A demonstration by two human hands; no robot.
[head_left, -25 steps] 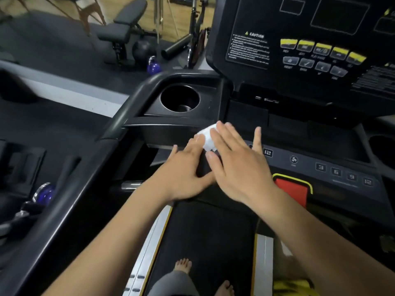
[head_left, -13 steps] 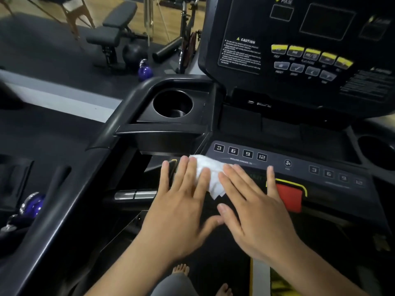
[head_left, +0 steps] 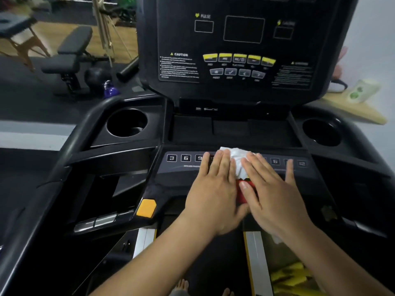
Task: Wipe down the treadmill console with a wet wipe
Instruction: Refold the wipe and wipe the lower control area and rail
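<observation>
Console [head_left: 186, 168] — 1 wipe [head_left: 236, 158], 2 hands [head_left: 213, 194] [head_left: 275, 194]

Button strip [head_left: 186, 158] bare at left, recessed tray [head_left: 230, 129] open behind — upright display panel [head_left: 235, 50] blocking beyond

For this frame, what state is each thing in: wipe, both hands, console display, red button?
wet wipe: crumpled, pressed onto the button strip under fingers of both hands.
left hand: flat, fingers straight, pressing the wipe.
right hand: flat, fingers straight, pressing the wipe.
console display: dark, unlit.
red button: mostly covered by the hands.
</observation>
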